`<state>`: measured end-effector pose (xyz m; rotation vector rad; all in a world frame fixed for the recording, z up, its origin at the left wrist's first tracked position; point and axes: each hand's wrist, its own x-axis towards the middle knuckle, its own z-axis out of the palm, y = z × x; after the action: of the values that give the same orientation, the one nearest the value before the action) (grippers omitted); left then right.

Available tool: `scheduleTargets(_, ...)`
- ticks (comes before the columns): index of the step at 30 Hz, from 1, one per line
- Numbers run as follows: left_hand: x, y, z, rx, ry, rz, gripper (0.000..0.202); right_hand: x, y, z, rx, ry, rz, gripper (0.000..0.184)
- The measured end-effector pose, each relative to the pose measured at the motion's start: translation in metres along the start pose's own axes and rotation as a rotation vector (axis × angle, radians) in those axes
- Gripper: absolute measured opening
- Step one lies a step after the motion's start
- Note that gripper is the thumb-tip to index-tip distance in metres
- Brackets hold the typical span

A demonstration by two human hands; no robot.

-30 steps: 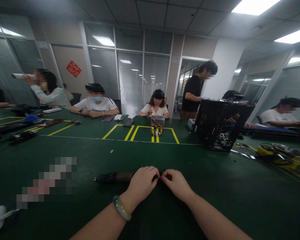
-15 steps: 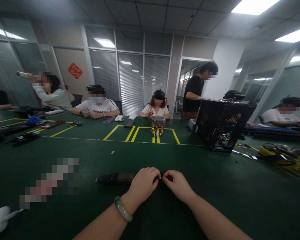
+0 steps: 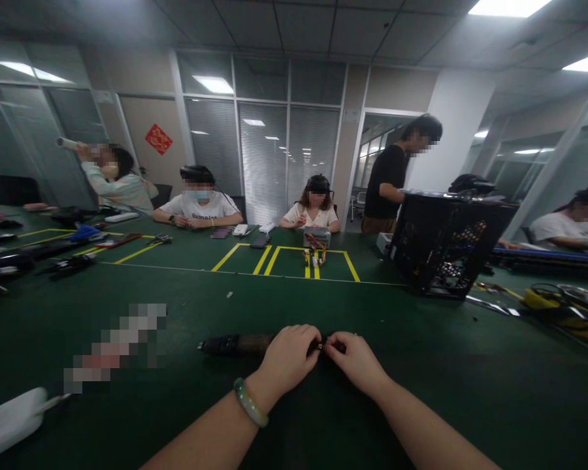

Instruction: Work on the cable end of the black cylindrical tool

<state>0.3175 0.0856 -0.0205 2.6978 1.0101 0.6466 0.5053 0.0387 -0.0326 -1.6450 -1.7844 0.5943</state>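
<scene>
A long dark rod-like part (image 3: 235, 344) lies on the green table (image 3: 421, 365) in front of me. My left hand (image 3: 289, 359), with a green bangle on its wrist, is closed over the right end of that part. My right hand (image 3: 355, 362) pinches something small and dark at the same end, fingertip to fingertip with the left. What sits between the fingers is too small to make out.
A black mesh computer case (image 3: 445, 241) stands at the right. Several people sit across the table, and one person stands by the case. A small unit with coloured wires (image 3: 314, 245) sits inside yellow tape lines. Tools and cables lie at the far left and right.
Both hands keep the same grip at the part's end. The view has shifted slightly, so everything sits a little further right in the picture.
</scene>
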Motion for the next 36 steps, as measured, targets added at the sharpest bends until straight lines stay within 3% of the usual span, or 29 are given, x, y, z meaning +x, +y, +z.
scheduleTargets(22, 0.000, -0.003, 0.003, 0.024, 0.041, 0.028, 0.006, 0.002, 0.007, 0.002, -0.026, -0.001, -0.020, 0.016)
scheduleTargets(36, -0.004, -0.004, -0.002, 0.089, 0.045, 0.069, 0.011, 0.005, 0.012, 0.003, -0.039, -0.098, 0.037, 0.031)
